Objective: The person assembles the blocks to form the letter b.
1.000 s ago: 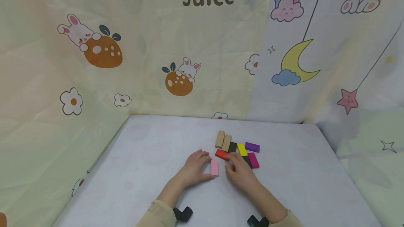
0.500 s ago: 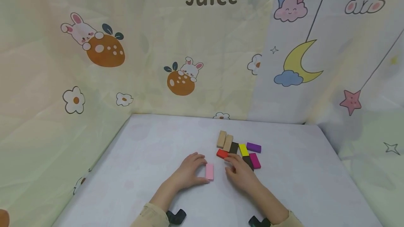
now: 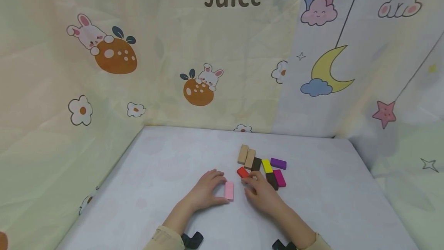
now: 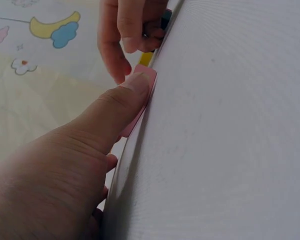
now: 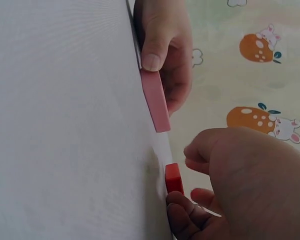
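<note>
My left hand [image 3: 204, 191] pinches a pink block [image 3: 229, 191] by its two ends between thumb and fingers, low at the tabletop [image 3: 156, 157]. In the left wrist view the thumb presses one end of the pink block [image 4: 146, 74]. Opposite it, the fingertips of my right hand [image 3: 265, 195] touch a small red block [image 3: 242, 172] and partly cover it. The right wrist view has that red block [image 5: 173, 178] lying at the bent fingers, with the thumb standing apart from it.
Beyond the right hand lie two plain wooden blocks [image 3: 243, 154], a yellow block [image 3: 267, 166], a purple block [image 3: 278, 163], a magenta block [image 3: 279, 178] and two black blocks [image 3: 272, 181]. A printed cloth [image 3: 159, 49] hangs behind the table.
My left hand has shifted left and toward me with the pink block. The right fingers have moved slightly left, and the red block has turned a little.
</note>
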The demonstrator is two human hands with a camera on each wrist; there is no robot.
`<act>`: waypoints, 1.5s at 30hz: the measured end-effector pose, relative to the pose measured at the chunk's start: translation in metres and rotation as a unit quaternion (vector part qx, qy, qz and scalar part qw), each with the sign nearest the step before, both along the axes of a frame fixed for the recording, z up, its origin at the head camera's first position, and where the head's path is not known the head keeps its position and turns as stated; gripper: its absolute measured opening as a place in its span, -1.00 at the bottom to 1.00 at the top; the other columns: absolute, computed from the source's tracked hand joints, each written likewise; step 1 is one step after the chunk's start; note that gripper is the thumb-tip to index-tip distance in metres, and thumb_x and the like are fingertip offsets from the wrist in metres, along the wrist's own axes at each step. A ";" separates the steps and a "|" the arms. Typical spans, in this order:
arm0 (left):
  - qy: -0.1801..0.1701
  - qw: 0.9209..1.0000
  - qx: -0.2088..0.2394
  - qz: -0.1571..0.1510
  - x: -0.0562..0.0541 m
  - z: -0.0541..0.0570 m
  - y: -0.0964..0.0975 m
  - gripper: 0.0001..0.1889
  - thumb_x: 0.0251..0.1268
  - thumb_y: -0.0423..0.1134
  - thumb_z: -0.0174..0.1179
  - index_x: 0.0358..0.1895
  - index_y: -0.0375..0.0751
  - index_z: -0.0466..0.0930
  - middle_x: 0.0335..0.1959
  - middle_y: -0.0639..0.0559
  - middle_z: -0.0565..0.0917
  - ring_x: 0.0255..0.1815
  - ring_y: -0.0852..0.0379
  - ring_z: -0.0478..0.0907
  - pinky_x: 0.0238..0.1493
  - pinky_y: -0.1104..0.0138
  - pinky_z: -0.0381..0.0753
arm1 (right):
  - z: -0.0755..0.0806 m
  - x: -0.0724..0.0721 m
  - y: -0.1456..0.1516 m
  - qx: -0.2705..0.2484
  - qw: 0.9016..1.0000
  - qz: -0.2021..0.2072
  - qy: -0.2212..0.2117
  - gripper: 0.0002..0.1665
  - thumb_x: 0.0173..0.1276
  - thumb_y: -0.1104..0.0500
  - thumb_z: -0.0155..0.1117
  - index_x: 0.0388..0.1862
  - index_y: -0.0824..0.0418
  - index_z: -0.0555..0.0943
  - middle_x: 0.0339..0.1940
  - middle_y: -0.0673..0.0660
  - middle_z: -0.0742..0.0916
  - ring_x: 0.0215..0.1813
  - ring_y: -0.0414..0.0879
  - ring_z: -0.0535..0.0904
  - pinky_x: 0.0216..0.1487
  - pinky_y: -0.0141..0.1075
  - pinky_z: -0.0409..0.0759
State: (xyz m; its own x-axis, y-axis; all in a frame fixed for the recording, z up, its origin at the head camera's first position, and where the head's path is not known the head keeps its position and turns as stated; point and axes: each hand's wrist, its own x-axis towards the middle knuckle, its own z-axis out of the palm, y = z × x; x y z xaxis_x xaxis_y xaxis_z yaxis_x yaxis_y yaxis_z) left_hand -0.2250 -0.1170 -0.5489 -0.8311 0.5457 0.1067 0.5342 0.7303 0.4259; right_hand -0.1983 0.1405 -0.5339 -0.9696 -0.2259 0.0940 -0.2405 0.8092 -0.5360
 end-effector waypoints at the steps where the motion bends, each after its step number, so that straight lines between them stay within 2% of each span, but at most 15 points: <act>1: 0.001 1.000 0.000 0.000 0.000 0.000 0.000 -0.32 0.02 0.38 0.33 0.19 0.16 0.51 0.42 0.11 0.41 0.57 -0.05 0.15 0.59 0.01 0.12 | 0.000 0.000 0.000 -0.004 1.000 -0.007 0.000 -0.57 0.34 0.05 0.32 0.19 -0.12 0.62 0.23 -0.02 0.49 -0.24 -0.28 0.45 -0.24 -0.52 0.59; 4: 0.003 1.000 0.002 0.003 0.000 -0.002 0.000 -0.33 0.02 0.38 0.33 0.19 0.18 0.51 0.42 0.12 0.41 0.56 -0.05 0.16 0.58 0.00 0.12 | -0.001 0.001 0.000 -0.023 0.999 -0.031 -0.004 -0.54 0.35 0.08 0.29 0.23 -0.12 0.59 0.22 0.02 0.51 -0.29 -0.27 0.45 -0.31 -0.54 0.55; 6: 0.004 1.000 0.000 0.004 0.000 -0.003 0.000 -0.33 0.02 0.39 0.32 0.19 0.20 0.50 0.42 0.12 0.41 0.56 -0.05 0.16 0.58 -0.02 0.13 | -0.001 0.001 0.000 -0.022 0.999 -0.036 -0.007 -0.52 0.35 0.08 0.28 0.26 -0.09 0.57 0.19 0.02 0.55 -0.26 -0.25 0.46 -0.26 -0.48 0.60; 9: 0.006 1.000 -0.004 0.004 0.000 -0.005 0.001 -0.33 0.02 0.40 0.31 0.19 0.22 0.50 0.42 0.13 0.41 0.56 -0.05 0.16 0.56 -0.04 0.15 | -0.002 0.002 0.000 0.003 1.000 -0.012 -0.006 -0.46 0.33 0.03 0.31 0.31 -0.08 0.52 0.16 -0.01 0.61 -0.05 -0.18 0.57 -0.02 -0.27 0.70; 11: 0.007 1.000 -0.006 0.005 0.000 -0.005 0.001 -0.34 0.03 0.40 0.30 0.19 0.23 0.50 0.42 0.13 0.41 0.55 -0.05 0.17 0.55 -0.05 0.17 | -0.002 0.002 0.000 0.017 1.000 0.012 -0.005 -0.42 0.32 -0.01 0.32 0.33 -0.09 0.50 0.18 -0.04 0.63 0.13 -0.10 0.58 0.15 -0.11 0.68; 14: 0.005 1.000 -0.006 0.007 0.000 -0.004 0.002 -0.34 0.03 0.39 0.31 0.20 0.23 0.51 0.42 0.14 0.41 0.55 -0.04 0.18 0.55 -0.05 0.19 | -0.001 0.002 0.001 0.025 0.999 0.031 -0.007 -0.41 0.32 -0.04 0.33 0.34 -0.15 0.48 0.20 -0.08 0.62 0.24 -0.10 0.55 0.23 -0.04 0.63; 18: -0.003 1.000 -0.009 0.011 0.000 -0.001 0.003 -0.33 0.03 0.38 0.32 0.21 0.23 0.51 0.43 0.16 0.40 0.57 0.00 0.16 0.57 -0.01 0.16 | 0.001 -0.001 0.002 -0.002 1.000 0.008 -0.016 -0.41 0.30 -0.02 0.37 0.32 -0.14 0.48 0.19 -0.07 0.58 -0.01 -0.20 0.56 0.00 -0.28 0.71; 20: -0.006 1.000 -0.009 0.013 0.000 0.000 0.003 -0.33 0.03 0.38 0.32 0.22 0.23 0.50 0.43 0.17 0.40 0.57 0.00 0.15 0.57 -0.01 0.16 | 0.003 -0.003 0.003 -0.017 1.000 -0.009 -0.022 -0.38 0.28 -0.02 0.39 0.33 -0.13 0.48 0.20 -0.08 0.56 -0.16 -0.26 0.51 -0.17 -0.42 0.68; 24: -0.012 1.000 -0.011 0.018 -0.001 0.003 0.004 -0.34 0.04 0.37 0.33 0.22 0.24 0.50 0.43 0.17 0.40 0.57 0.00 0.15 0.56 -0.03 0.17 | 0.007 -0.011 0.003 -0.047 0.998 -0.026 -0.037 -0.27 0.23 -0.03 0.45 0.38 -0.13 0.44 0.24 -0.08 0.55 -0.29 -0.26 0.47 -0.35 -0.50 0.57; 30: -0.009 1.000 -0.008 0.014 0.000 0.000 0.003 -0.33 0.03 0.37 0.33 0.22 0.23 0.51 0.42 0.17 0.41 0.56 0.00 0.16 0.57 -0.02 0.16 | 0.010 -0.021 0.005 -0.048 0.996 -0.027 -0.066 -0.19 0.21 -0.05 0.47 0.43 -0.16 0.39 0.29 -0.06 0.54 -0.31 -0.21 0.47 -0.39 -0.44 0.57; 36: -0.004 1.000 -0.008 0.015 0.000 0.000 0.003 -0.35 0.03 0.37 0.33 0.20 0.23 0.51 0.42 0.16 0.41 0.56 0.00 0.17 0.57 -0.02 0.16 | 0.011 -0.026 0.006 -0.033 0.996 -0.001 -0.080 -0.13 0.19 -0.06 0.49 0.46 -0.10 0.36 0.37 0.01 0.51 -0.31 -0.21 0.46 -0.38 -0.44 0.56; 38: -0.004 1.000 -0.007 0.016 0.001 0.001 0.003 -0.35 0.03 0.36 0.34 0.20 0.22 0.52 0.41 0.16 0.42 0.56 0.00 0.17 0.56 -0.02 0.17 | 0.012 -0.027 0.005 -0.029 0.996 0.005 -0.081 -0.13 0.18 -0.06 0.48 0.47 -0.09 0.36 0.39 0.02 0.50 -0.29 -0.19 0.48 -0.34 -0.41 0.59; 40: -0.005 1.000 -0.008 0.016 0.002 0.001 0.003 -0.35 0.03 0.35 0.34 0.20 0.21 0.52 0.41 0.16 0.42 0.56 -0.01 0.17 0.56 -0.02 0.18 | 0.012 -0.027 0.004 -0.024 0.997 0.009 -0.078 -0.13 0.19 -0.07 0.48 0.47 -0.09 0.36 0.40 0.02 0.51 -0.19 -0.17 0.51 -0.19 -0.34 0.68; 42: -0.005 1.000 -0.009 0.016 0.003 0.002 0.003 -0.36 0.04 0.34 0.35 0.20 0.20 0.52 0.41 0.15 0.42 0.56 0.00 0.17 0.56 -0.02 0.18 | 0.012 -0.028 0.002 -0.019 0.997 0.012 -0.075 -0.14 0.19 -0.06 0.48 0.46 -0.08 0.36 0.40 0.02 0.51 -0.01 -0.11 0.57 0.00 -0.20 0.72; 45: -0.005 1.000 -0.010 0.017 0.003 0.003 0.003 -0.36 0.04 0.33 0.36 0.20 0.20 0.52 0.41 0.15 0.42 0.55 -0.01 0.18 0.56 -0.02 0.18 | 0.012 -0.028 0.000 -0.015 0.997 0.014 -0.073 -0.14 0.19 -0.05 0.47 0.46 -0.06 0.37 0.41 0.05 0.52 0.26 0.00 0.53 0.20 -0.01 0.65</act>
State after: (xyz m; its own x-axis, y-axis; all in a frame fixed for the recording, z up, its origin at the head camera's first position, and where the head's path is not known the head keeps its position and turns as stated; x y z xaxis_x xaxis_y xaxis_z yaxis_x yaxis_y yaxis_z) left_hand -0.2218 -0.1143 -0.5459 -0.8498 0.5199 0.0875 0.5054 0.7562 0.4155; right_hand -0.2261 0.1410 -0.5222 -0.9668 -0.2523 -0.0415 -0.1801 0.7869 -0.5902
